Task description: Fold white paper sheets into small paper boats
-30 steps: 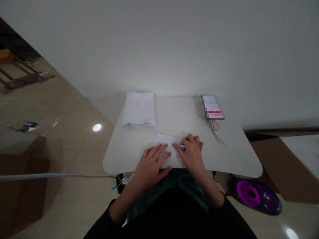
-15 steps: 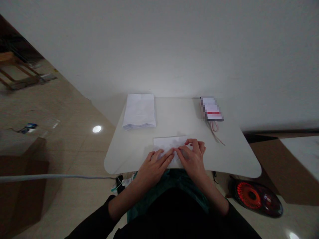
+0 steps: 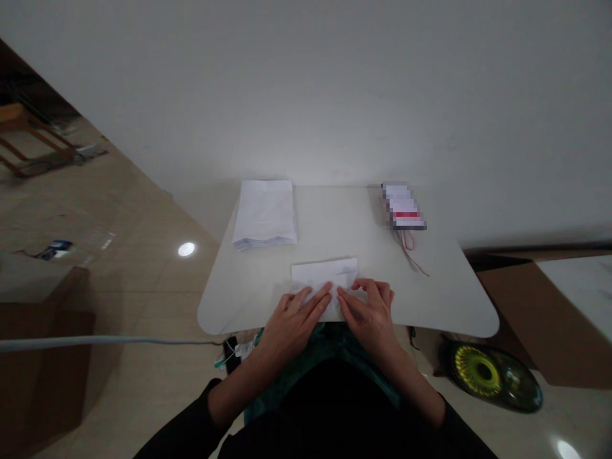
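A folded sheet of white paper (image 3: 319, 273) lies near the front edge of the table, its lower part covered by my hands. My left hand (image 3: 297, 319) rests on it from the left, fingers stretched out and lying flat. From the right, my right hand (image 3: 371, 315) touches the same sheet with its thumb tip, close to my left fingertips. Its other fingers are bent and stand apart from the thumb. Neither hand is wrapped round the paper.
On the white table (image 3: 440, 287), a stack of white paper (image 3: 265, 213) lies back left and a blurred-out flat object (image 3: 404, 207) with a pink cord back right. A wall stands behind. Cardboard boxes (image 3: 540, 319) and a lit fan-like device (image 3: 492, 376) are on the right.
My right hand has moved slightly down towards me, uncovering the sheet's upper right corner. My left hand stays nearly in place. The device's light went from red to yellow-green.
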{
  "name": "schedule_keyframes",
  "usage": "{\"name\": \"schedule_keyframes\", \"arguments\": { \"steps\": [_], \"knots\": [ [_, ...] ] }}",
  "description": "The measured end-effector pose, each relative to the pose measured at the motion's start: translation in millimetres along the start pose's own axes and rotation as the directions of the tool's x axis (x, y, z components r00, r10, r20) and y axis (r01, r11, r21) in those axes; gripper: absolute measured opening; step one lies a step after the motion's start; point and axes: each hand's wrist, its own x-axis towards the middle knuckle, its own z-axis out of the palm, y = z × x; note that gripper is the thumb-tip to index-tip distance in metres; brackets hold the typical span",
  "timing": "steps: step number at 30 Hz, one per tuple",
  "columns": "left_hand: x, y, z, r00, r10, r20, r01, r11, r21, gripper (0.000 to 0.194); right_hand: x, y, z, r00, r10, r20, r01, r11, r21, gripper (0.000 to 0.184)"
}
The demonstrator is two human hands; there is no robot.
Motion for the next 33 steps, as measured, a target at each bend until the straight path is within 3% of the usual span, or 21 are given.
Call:
{"name": "schedule_keyframes", "arguments": {
  "steps": [9,18,33],
  "knots": [
    [0.0,-0.4,0.9,1.000,0.007,0.006,-0.007,1.000,0.018,0.056,-1.7,2.4,0.0,1.000,-0.026,-0.011,0.026,1.000,-0.011,0.021],
    [0.8,1.7,-1.4,1.000,-0.002,0.026,-0.001,0.995,0.101,0.057,-3.3,5.5,1.1,0.985,-0.163,-0.055,0.166,0.984,0.059,0.021],
    [0.9,2.3,-0.8,1.000,-0.001,0.026,-0.002,0.994,0.107,0.058,0.3,2.1,0.6,0.994,-0.085,-0.069,0.090,0.993,0.071,0.015]
  ]
}}
